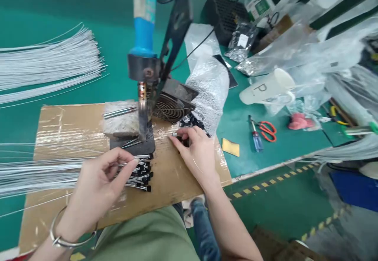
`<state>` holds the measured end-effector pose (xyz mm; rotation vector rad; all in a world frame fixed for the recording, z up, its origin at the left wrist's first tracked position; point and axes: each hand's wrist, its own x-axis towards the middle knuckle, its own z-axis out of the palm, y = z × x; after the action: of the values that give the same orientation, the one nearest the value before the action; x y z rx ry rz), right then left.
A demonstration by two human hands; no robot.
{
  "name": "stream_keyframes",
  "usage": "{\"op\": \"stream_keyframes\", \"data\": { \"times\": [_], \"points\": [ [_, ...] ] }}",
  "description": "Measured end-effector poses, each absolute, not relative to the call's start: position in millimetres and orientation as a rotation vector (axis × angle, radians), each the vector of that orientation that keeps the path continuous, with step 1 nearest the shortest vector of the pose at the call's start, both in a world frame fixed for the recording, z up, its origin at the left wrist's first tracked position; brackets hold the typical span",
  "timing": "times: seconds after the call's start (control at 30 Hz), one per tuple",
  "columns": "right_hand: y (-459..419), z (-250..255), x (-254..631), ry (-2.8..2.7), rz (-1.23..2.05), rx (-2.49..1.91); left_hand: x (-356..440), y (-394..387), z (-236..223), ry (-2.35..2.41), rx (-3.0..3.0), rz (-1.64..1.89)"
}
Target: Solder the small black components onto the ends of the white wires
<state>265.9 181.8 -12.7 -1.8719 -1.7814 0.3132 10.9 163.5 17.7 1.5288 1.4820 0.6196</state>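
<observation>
My left hand [99,184] is closed in a pinch on the thin white wires [35,172] that run in from the left, close to their black-capped ends [143,174]. My right hand [196,150] rests on the taped cardboard sheet [73,129], with its fingertips pinched on a small black part [177,136] beside a pile of black parts [193,122]. A soldering iron with a blue handle [144,20] stands upright in a black stand [138,144] between the two hands, its tip pointing down.
A second bundle of white wires [50,66] lies at the far left. A small fan [173,103], bubble wrap [211,85], a paper cup [267,87], a screwdriver [256,137], orange scissors [268,130] and plastic bags [325,56] lie to the right. The bench edge carries yellow-black tape [265,182].
</observation>
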Motion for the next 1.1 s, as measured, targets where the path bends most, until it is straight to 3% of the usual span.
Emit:
{"op": "stream_keyframes", "data": {
  "times": [0.27, 0.5, 0.63, 0.9, 1.1],
  "points": [
    [174.8, -16.0, 258.9, -1.878, 0.161, -1.807, 10.8, 162.3, 21.7, 1.436, 1.458, 0.685],
    [157.7, -0.6, 246.8, -1.119, 0.810, -1.666, 12.2, 162.8, 21.5, 1.429, 1.442, 0.701],
    [153.1, -5.0, 240.4, -1.030, 1.003, -1.583, 11.2, 161.0, 20.6, 1.450, 1.415, 0.691],
    [142.1, -12.0, 246.4, -1.310, 0.610, -1.726, 13.3, 160.5, 21.8, 1.454, 1.394, 0.726],
    [126.3, -1.8, 210.1, -1.020, 1.187, -1.401, 15.2, 159.8, 22.1, 1.485, 1.355, 0.740]
  ]
}}
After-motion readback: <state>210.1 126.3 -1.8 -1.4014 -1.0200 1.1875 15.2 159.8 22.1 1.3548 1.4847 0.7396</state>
